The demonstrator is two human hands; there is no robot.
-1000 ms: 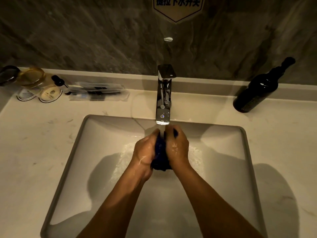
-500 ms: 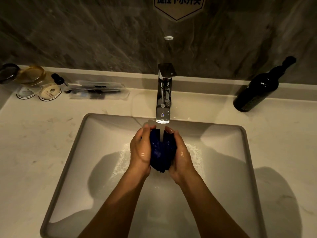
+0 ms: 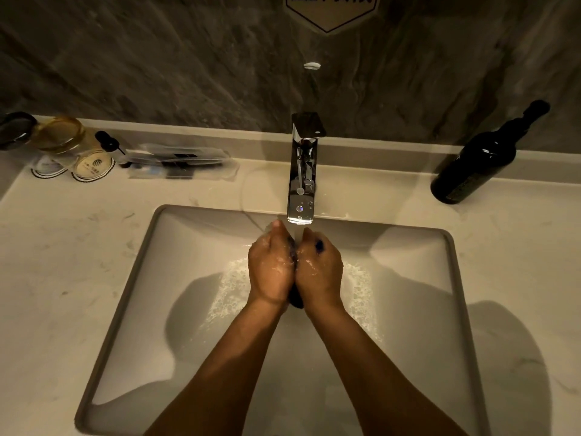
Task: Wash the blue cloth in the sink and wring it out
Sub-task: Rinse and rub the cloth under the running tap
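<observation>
My left hand (image 3: 269,268) and my right hand (image 3: 319,272) are pressed together over the white sink (image 3: 138,278), right under the chrome tap's (image 3: 303,165) spout. The blue cloth (image 3: 295,298) is squeezed between my palms and almost fully hidden. Only a dark bit shows below my wrists and slivers between my fingers. Water runs from the spout onto my hands and foams in the basin beneath them.
A dark bottle (image 3: 478,162) stands on the counter at the back right. At the back left sit a glass jar (image 3: 61,136), round paper coasters (image 3: 91,166) and a clear packet of toiletries (image 3: 182,162). A dark marbled wall rises behind.
My hands have closed together around the cloth. Half a second ago they were apart with the blue cloth showing between them; now the cloth is nearly hidden.
</observation>
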